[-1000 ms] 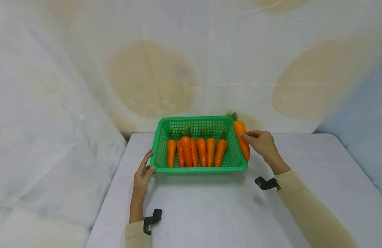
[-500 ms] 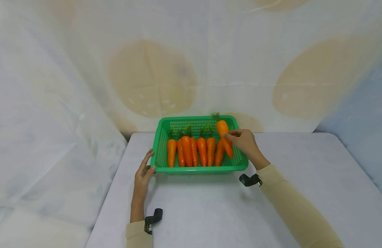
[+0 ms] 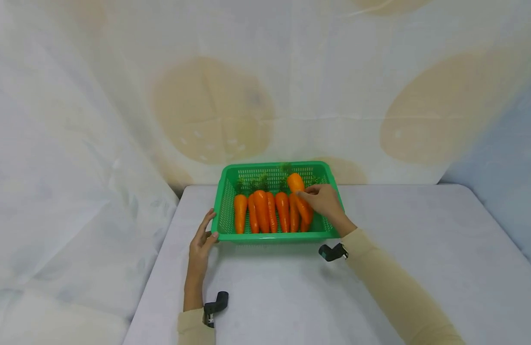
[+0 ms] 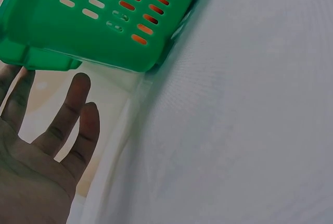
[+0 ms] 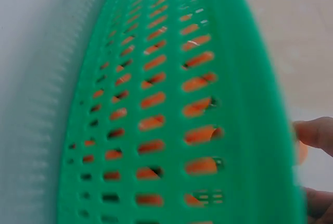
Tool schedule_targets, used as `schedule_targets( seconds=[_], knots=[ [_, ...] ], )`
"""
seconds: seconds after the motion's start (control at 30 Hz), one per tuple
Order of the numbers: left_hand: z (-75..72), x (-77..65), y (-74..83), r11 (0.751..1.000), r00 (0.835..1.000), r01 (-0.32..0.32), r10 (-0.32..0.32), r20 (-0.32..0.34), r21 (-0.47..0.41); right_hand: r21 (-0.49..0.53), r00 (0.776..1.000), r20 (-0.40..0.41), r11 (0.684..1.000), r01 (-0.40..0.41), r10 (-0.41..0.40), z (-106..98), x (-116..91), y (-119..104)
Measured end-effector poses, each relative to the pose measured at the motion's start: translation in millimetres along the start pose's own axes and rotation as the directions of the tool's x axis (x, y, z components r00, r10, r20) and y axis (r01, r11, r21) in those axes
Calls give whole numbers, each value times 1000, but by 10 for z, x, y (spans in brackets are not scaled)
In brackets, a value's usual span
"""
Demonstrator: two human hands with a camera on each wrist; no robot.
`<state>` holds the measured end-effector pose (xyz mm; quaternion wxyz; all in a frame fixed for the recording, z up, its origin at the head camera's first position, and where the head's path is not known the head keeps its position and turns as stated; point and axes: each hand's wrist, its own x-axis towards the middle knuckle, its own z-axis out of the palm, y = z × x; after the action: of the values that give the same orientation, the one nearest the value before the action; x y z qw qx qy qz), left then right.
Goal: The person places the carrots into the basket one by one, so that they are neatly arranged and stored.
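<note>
A green perforated basket [image 3: 276,237] sits on the table, holding several orange carrots [image 3: 261,211] with leafy green tops, lined up side by side. My right hand [image 3: 323,199] pinches one carrot [image 3: 295,182] by its middle, tilted over the carrots on the basket's right side. The right wrist view is mostly filled by the basket's holed front wall [image 5: 171,104], with fingertips [image 5: 317,133] just past the rim. My left hand [image 3: 199,247] touches the basket's left rim near the front corner; in the left wrist view its fingers [image 4: 57,130] are spread and nearly straight.
A white cloth covers the table [image 3: 274,297]. Behind it hangs a pale sheet [image 3: 326,86] with tan round patches, with more sheeting on the left and right. A small black camera is strapped at each wrist [image 3: 333,252].
My right hand has carried the carrot leftward from the basket's right rim, then lowered it onto the right-hand carrots. My left hand has stayed at the rim.
</note>
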<state>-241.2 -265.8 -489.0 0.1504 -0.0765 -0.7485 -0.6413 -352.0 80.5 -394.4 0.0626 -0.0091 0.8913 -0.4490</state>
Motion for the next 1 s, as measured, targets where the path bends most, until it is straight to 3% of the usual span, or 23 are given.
schedule_targets(
  seconds=[0.23,0.47,0.73,1.0],
  knots=[
    [2,13,-40,1000,1000,-4,4,4,12,9,1000,-14,1000,-16,16,175,23,5],
    [30,-32,334,1000,999,20,-21,31,21,6,999,-14,999,-37,37,332,28,-15],
    [10,-10,310,1000,1000,5,-5,30,19,53,998,0,997,-61,61,464,61,-100],
    [14,-6,305,1000,1000,8,-9,28,12,1,996,12,996,-89,89,524,93,-144]
  ],
)
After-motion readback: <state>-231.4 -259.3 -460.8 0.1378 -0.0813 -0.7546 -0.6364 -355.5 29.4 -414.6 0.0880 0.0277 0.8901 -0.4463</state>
